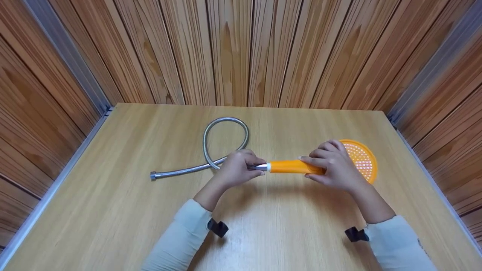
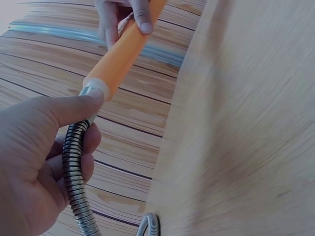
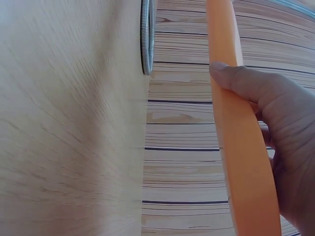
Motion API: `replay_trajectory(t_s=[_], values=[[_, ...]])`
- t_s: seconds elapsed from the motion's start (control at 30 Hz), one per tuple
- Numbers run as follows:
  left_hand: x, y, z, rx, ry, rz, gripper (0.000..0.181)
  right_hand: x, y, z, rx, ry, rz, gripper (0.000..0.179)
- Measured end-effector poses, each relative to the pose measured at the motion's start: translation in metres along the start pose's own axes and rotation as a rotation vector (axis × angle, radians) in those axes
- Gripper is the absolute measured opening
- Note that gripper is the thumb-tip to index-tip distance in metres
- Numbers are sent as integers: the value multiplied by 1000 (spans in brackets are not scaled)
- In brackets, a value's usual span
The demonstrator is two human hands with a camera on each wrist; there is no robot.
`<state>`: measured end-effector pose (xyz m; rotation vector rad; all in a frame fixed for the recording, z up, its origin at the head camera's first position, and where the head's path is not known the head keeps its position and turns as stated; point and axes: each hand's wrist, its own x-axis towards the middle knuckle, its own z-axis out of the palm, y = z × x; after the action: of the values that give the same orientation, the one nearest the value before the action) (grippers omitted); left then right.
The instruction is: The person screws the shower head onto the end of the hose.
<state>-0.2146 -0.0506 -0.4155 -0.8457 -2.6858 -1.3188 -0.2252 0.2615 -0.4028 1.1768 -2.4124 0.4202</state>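
An orange shower head (image 1: 288, 166) lies level across the middle of the head view, its round perforated face (image 1: 363, 160) at the right. My right hand (image 1: 333, 165) grips its handle near that face. At the handle's other end, a white collar (image 2: 98, 86) meets the metal end fitting of a flexible metal hose (image 2: 74, 172). My left hand (image 1: 237, 167) pinches this fitting between thumb and fingers, right at the collar. From there the hose (image 1: 226, 119) loops on the table and ends at a hex nut (image 1: 153, 175) on the left. In the right wrist view the orange handle (image 3: 241, 142) runs past my thumb.
The light wooden table (image 1: 113, 226) is bounded by a wood-plank wall (image 1: 233, 52) at the back and similar panels at both sides. Metal rails (image 1: 67, 52) run along the corners. A black wrist strap piece (image 1: 217, 227) shows at each sleeve.
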Motion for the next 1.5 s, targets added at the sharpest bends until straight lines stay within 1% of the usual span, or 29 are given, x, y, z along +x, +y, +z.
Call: replay_trajectory(t_s=[0.1,0.2,0.33,0.53,0.7,0.8,0.93,1.07,1.17,1.3,1.43,1.5], values=[[0,0,1,2,17,9,30,0,0,1,-1,-1,-4,47],[1,-1,2,-12,16,7,29,0,1,3,1,6,-18,46],[1,-2,0,-46,-9,3,27,-1,3,4,8,16,-31,45],[1,-3,-3,-99,-46,-18,22,-2,3,4,13,1,-18,46],[2,-2,-4,-77,-42,-28,28,-2,3,3,14,1,-20,46],[2,0,-4,-57,-53,-62,32,-2,4,3,17,5,-20,46],[3,0,-3,-50,-78,-94,28,-3,3,3,15,-1,-12,47],[3,-2,-1,-44,-64,-70,26,-4,3,3,14,-13,5,47],[3,-4,-1,-41,-50,-20,25,-6,3,5,24,-7,16,47],[1,-5,-2,-43,-50,35,22,-7,2,6,37,-5,30,47],[1,-4,-4,-62,-43,20,20,-8,2,5,34,-16,41,47],[1,-3,-4,-68,-37,9,21,-8,2,4,31,-15,38,47]])
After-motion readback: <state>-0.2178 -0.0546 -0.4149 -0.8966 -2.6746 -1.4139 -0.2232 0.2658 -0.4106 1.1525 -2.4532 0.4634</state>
